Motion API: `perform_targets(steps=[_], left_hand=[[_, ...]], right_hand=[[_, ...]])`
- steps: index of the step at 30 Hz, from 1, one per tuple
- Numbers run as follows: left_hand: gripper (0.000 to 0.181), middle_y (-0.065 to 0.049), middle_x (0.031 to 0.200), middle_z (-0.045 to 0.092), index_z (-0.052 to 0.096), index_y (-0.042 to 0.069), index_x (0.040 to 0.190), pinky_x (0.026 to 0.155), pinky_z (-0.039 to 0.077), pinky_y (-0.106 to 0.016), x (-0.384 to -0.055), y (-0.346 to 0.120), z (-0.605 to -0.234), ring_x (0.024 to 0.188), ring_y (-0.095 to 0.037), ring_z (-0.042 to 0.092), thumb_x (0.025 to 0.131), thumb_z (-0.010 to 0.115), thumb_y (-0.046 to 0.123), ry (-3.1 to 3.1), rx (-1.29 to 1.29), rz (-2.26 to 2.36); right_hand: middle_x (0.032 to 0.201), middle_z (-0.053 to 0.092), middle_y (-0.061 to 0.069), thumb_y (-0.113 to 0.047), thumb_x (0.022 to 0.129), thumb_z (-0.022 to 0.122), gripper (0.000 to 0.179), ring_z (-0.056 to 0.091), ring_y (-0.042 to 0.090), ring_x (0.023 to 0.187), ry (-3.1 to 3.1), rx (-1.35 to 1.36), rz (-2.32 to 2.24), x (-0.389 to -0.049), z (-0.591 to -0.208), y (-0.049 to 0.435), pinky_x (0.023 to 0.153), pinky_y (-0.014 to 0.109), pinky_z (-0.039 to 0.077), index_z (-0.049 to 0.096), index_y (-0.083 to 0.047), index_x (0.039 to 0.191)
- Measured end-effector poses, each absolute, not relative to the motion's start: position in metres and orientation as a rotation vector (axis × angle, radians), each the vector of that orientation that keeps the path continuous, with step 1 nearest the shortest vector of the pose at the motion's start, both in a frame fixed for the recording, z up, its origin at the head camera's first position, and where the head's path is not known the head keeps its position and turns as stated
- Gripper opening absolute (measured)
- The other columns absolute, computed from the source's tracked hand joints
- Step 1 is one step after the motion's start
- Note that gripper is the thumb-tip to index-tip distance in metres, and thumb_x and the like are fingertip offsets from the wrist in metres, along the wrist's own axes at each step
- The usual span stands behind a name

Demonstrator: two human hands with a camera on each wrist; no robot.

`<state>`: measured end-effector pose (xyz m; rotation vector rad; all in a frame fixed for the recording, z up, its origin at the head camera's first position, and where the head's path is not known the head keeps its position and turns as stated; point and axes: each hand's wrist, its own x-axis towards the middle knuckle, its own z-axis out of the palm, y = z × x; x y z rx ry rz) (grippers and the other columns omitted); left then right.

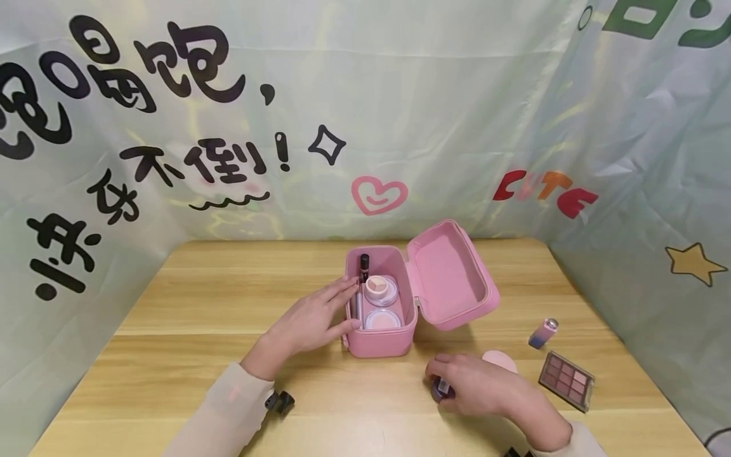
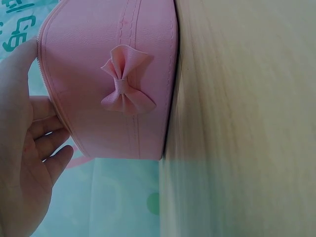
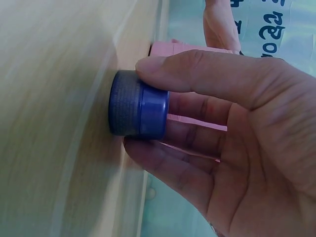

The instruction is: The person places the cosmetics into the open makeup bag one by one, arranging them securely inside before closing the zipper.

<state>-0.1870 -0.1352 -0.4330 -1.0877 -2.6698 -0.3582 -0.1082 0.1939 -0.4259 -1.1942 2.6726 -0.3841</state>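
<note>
A small pink cosmetic case (image 1: 379,344) with a zip edge stands on the table, its lid (image 1: 451,279) swung out to the right. My left hand (image 1: 311,320) rests on the case's left rim with relaxed, extended fingers. In the left wrist view, a pink bow (image 2: 122,85) decorates the side below those fingers. Inside the case lie two round compacts, the nearer compact (image 1: 382,319) pale pink, and a dark-capped tube (image 1: 364,266). Between thumb and fingers, my right hand (image 1: 476,384) pinches a small dark blue jar (image 3: 140,106), close to the tabletop in front of the case.
Right of the right hand, an eyeshadow palette (image 1: 567,381) lies on the wooden table (image 1: 228,279). Behind it is a pink and blue lipstick tube (image 1: 543,333). A round pink item (image 1: 499,360) is partly hidden by the right hand. Printed cloth (image 1: 445,127) hangs around the table.
</note>
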Motion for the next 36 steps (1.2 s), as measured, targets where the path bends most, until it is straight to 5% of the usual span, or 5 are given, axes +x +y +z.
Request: perform_targets(steps=[23, 36], left_hand=[[0.076, -0.010, 0.156, 0.034, 0.039, 0.006, 0.150, 0.112, 0.034, -0.042, -0.189, -0.135, -0.433, 0.143, -0.025, 0.030, 0.099, 0.036, 0.063, -2.678, -1.092, -0.376], [0.078, -0.011, 0.155, 0.034, 0.040, 0.006, 0.149, 0.111, 0.035, -0.042, -0.189, -0.135, -0.434, 0.142, -0.025, 0.031, 0.098, 0.032, 0.065, -2.663, -1.093, -0.359]], right_hand=[[0.094, 0.054, -0.013, -0.023, 0.083, 0.076, 0.025, 0.049, -0.001, 0.078, 2.795, -1.483, -0.440, -0.110, -0.416, 0.185, 0.066, 0.018, 0.049, 0.065, -0.017, 0.104], [0.097, 0.058, -0.009, -0.020, 0.082, 0.077, 0.029, 0.053, 0.004, 0.083, 2.869, -1.633, -0.446, -0.120, -0.392, 0.174, 0.072, 0.025, 0.052, 0.068, -0.014, 0.109]])
